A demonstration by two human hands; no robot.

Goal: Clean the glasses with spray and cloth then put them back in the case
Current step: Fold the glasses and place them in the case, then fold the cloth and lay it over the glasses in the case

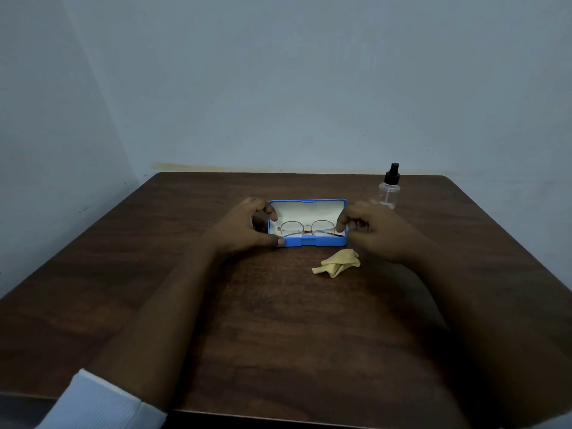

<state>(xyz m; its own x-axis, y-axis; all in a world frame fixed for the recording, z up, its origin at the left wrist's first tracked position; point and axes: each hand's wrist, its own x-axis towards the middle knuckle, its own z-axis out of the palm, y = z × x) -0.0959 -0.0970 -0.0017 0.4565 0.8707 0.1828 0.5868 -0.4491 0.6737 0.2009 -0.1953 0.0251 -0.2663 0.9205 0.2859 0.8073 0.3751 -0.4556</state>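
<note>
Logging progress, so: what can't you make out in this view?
All from the head view:
- Right hand: motion blur hides whether it holds the glasses or the case.
- Spray bottle: its lower part is partly behind the right hand.
- Lens cleanliness: too small and dim to tell.

"Dim in here, isn't it?"

"Very. The light is weak and even, seemingly from overhead. The dark brown wooden table (148,274) sinks almost to black near us."

"Any glare?"

"None. The white lining of the open blue plastic glasses case (312,242) is the brightest patch. Shadows are soft and faint, the right hand (376,232) is smeared with blur, and the lens splays the table's edges."
</note>
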